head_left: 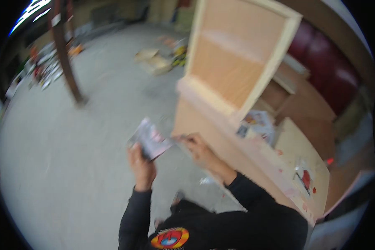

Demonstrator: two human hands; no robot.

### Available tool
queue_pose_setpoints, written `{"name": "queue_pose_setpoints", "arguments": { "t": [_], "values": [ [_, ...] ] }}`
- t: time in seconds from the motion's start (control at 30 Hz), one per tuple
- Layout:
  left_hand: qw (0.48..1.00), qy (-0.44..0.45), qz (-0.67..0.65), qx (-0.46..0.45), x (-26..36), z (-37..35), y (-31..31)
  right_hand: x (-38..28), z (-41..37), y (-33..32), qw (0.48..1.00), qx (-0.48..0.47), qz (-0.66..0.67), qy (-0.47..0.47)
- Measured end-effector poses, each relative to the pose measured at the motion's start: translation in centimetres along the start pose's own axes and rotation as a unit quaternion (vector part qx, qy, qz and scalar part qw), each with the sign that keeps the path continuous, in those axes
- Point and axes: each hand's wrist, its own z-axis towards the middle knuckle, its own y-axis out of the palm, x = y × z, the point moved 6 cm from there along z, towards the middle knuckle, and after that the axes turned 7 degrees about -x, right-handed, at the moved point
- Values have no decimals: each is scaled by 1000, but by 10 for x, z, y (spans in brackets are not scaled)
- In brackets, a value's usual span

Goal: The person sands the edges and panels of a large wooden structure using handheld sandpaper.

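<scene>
My left hand [142, 166] is closed on the lower left edge of a flat grey plate [143, 137], held up over the floor. Pinkish paste [155, 135] appears to be smeared across its face. My right hand [201, 151] has its fingers wrapped round a small putty knife [176, 139], whose tip is at the plate's right edge. Blur hides the exact contact there. Just beyond my right hand runs the long edge of a wooden piece [221, 125] with a pinkish band along it.
An upright framed wooden panel [237, 46] rises ahead on the right. Nearer, a pale board [304, 154] carries a small red-smeared item [306, 177]. A brown post [64, 58] stands on the grey floor [87, 158] at left. Cardboard [154, 61] lies farther off.
</scene>
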Motion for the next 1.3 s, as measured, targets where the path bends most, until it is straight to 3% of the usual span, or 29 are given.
{"name": "queue_pose_setpoints", "arguments": {
  "t": [0.1, 0.2, 0.3, 0.33, 0.43, 0.5, 0.67, 0.73, 0.77, 0.83, 0.97, 1.1, 1.17, 1.3],
  "values": [
    [999, -21, 28, 7, -21, 37, 36, -1, 5, -65, 994, 105, -29, -34],
    [997, -64, -9, -33, -72, 53, 44, 9, -3, -79, 992, 118, 26, -48],
    [995, -51, -5, -85, -98, 98, 91, 60, -10, -118, 956, 146, 253, -5],
    [993, -24, 14, -111, -88, 123, 113, 55, 1, -140, 955, 153, 253, -11],
    [989, -20, -30, -144, -90, 155, 160, 58, 5, -190, 974, 150, 167, 20],
    [987, -12, -48, -154, -93, 180, 186, 47, 16, -224, 989, 146, 7, 9],
    [973, 57, -103, -198, -103, 246, 239, 12, 70, -291, 980, 96, -176, -7],
    [971, 66, -109, -204, -113, 276, 249, 3, 98, -308, 944, 88, -314, -41],
    [966, 80, -124, -213, -117, 289, 251, 5, 114, -315, 945, 88, -313, -37],
    [961, 68, -141, -230, -125, 313, 256, 0, 149, -312, 890, 59, -440, -100],
    [950, 79, -180, -243, -150, 366, 261, 15, 213, -306, 833, 6, -545, -96],
    [960, 76, -141, -230, -169, 400, 258, 46, 259, -307, 804, 0, -590, -73],
    [957, 121, -77, -250, -175, 427, 253, 76, 282, -299, 787, -45, -612, -65],
    [960, 91, -149, -219, -171, 506, 240, 97, 324, -325, 752, -129, -646, 8]
  ]
}}
